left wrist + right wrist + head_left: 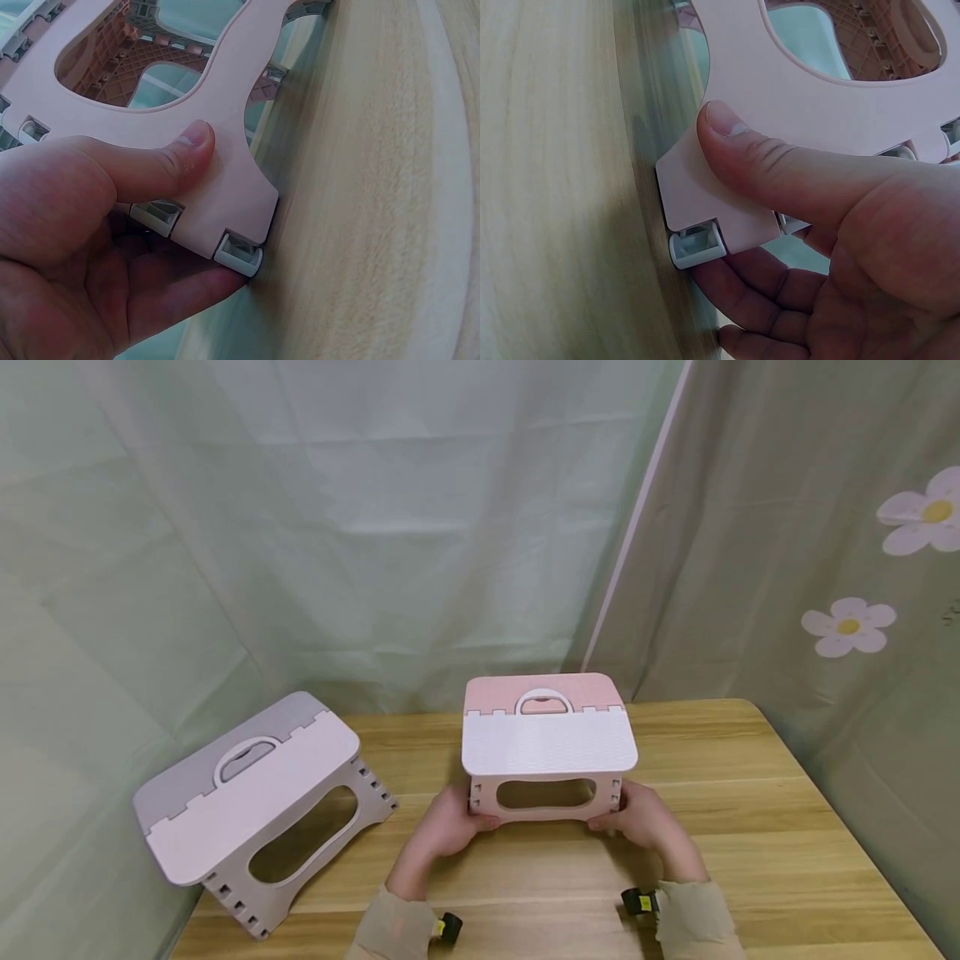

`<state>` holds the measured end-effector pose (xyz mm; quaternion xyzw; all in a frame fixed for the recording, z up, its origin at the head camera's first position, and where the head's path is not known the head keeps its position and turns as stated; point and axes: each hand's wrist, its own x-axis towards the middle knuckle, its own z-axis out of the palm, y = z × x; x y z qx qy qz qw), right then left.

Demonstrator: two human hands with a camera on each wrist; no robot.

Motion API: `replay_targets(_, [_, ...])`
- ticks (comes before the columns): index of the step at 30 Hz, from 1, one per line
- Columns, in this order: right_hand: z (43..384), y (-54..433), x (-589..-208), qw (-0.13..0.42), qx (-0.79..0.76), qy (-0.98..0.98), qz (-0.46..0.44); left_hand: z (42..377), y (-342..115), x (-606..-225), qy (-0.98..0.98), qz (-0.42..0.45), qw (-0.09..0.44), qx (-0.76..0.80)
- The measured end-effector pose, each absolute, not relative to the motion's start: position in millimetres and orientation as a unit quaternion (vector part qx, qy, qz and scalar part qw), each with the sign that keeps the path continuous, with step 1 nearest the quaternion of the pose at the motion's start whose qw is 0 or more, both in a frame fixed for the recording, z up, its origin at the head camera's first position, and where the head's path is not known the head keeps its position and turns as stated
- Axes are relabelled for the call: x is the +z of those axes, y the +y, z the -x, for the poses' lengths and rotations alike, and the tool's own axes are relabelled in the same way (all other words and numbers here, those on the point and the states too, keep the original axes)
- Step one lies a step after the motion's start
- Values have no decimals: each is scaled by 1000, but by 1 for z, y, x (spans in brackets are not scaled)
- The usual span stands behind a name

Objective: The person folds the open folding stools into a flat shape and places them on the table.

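A pink and white folding step stool [550, 743] stands unfolded on the table, its arched handle lying on the top. My left hand [450, 820] grips the lower left of its front leg panel; in the left wrist view the thumb [176, 161] presses the panel's face and the fingers go behind the edge. On the other side my right hand [637, 814] holds the lower right of that panel, its thumb [757, 161] across the pink face and fingers behind. The leg's foot is at or close to the wood; which of these I cannot tell.
A larger grey and pale pink folding stool [258, 802] stands unfolded and angled at the table's left. The wooden table [750, 827] extends to the right and front. Pale curtains [450, 527] hang behind it, the right one with white flowers.
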<state>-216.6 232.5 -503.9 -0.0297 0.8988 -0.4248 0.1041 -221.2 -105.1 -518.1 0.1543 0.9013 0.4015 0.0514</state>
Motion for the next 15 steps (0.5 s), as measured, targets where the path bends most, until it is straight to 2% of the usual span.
replay_targets(15, [216,232,-504,103,-431,896,27,221,-104,-519,898,-154,49,410])
